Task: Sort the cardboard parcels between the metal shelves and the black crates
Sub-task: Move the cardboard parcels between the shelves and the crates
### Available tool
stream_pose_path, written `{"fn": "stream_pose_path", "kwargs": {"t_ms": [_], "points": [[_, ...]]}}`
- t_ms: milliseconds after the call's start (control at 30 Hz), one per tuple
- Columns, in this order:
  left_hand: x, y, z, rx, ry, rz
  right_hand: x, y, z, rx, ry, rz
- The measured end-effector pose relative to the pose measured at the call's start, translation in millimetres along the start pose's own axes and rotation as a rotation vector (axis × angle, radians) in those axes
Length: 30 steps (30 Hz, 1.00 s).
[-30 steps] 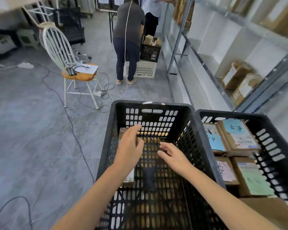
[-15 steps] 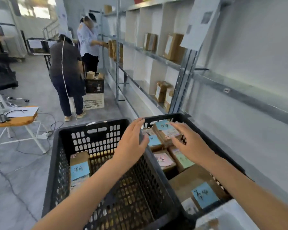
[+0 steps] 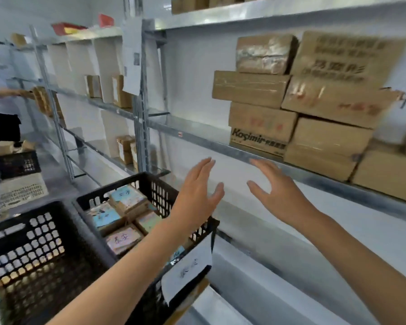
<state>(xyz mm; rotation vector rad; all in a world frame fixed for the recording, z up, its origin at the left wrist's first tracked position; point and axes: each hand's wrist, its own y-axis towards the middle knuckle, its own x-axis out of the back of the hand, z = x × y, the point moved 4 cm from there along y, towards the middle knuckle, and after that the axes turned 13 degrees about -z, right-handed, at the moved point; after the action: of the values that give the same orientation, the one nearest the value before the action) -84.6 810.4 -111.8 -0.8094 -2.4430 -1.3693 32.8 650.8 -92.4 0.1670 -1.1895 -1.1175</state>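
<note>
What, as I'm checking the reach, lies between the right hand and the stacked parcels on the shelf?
In the head view, only the metal shelf's front rail crosses between the open right hand and the stacked parcels.

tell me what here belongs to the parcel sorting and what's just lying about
Job: cardboard parcels on the metal shelf; labelled parcels in the right black crate; left black crate; left hand and right hand, both open.
Lying about: red items on the top shelf; paper sheet on the upright; white crate far left.
</note>
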Motion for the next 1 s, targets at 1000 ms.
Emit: {"fn": "stream_pose_path", "kwargs": {"t_ms": [1000], "points": [[-284.2, 82.8, -313.7, 0.058, -0.422, 0.276, 360.7, -83.7, -233.2, -0.658, -0.388, -0.3]]}}
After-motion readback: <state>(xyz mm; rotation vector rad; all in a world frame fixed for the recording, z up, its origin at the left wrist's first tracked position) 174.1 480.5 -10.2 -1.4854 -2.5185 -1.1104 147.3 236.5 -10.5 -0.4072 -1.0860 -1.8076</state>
